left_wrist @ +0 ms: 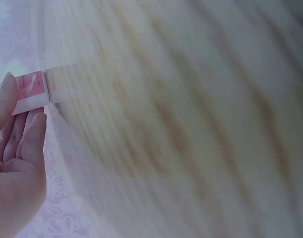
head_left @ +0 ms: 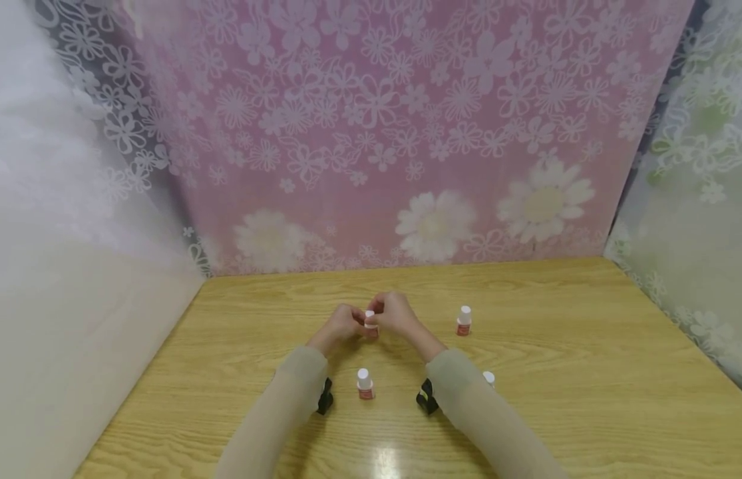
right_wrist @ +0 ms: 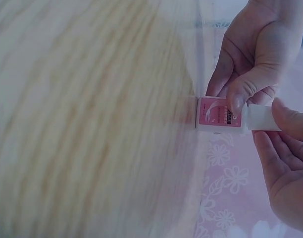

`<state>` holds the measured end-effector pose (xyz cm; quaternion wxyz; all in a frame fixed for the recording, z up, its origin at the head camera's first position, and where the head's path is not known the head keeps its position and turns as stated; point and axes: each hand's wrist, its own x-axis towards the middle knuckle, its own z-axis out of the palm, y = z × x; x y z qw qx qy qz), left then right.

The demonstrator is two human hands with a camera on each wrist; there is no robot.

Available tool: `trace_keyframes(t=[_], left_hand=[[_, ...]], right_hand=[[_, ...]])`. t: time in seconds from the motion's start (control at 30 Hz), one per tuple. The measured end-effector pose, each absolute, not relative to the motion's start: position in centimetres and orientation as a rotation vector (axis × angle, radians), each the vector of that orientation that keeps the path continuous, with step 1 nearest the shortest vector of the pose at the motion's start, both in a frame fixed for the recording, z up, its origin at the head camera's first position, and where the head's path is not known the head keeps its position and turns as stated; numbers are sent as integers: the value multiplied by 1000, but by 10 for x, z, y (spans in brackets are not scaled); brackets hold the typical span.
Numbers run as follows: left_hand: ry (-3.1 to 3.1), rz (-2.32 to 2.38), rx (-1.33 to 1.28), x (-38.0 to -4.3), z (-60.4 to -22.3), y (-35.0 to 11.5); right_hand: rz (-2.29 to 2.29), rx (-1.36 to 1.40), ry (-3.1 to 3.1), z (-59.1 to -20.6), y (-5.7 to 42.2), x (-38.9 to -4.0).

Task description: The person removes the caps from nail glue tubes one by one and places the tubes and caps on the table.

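Note:
A small white bottle with a pink label (right_wrist: pixel 221 113) stands on the wooden table, between both hands. My left hand (head_left: pixel 345 322) pinches its body, the thumb lying over the label, as the right wrist view shows. My right hand (head_left: pixel 396 315) grips the white cap (right_wrist: pixel 262 117) between thumb and fingers. In the left wrist view, the left hand (left_wrist: pixel 20 163) holds the labelled body, and the cap end lies out of frame. Closer to me, between the forearms, a similar bottle (head_left: pixel 365 384) stands upright.
Another capped bottle (head_left: pixel 464 321) stands to the right of the hands. One more bottle (head_left: pixel 488 378) is partly hidden behind the right sleeve (head_left: pixel 475 406). Black devices sit under both wrists. The wooden table (head_left: pixel 586 372) ends at a pink floral curtain (head_left: pixel 359 166), with pale sheets on both sides.

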<state>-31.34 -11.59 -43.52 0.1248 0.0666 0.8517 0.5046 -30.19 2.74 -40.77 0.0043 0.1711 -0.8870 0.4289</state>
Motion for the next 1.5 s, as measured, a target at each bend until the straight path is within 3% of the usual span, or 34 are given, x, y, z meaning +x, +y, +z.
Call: trace_keyframes(t=[0.6, 1.5], left_hand=[[2504, 1456, 225, -312, -436, -117], [2468, 1483, 232, -313, -438, -117]], right_hand=[[1227, 343, -2767, -406, 15, -289], [1379, 415, -2775, -404, 21, -295]])
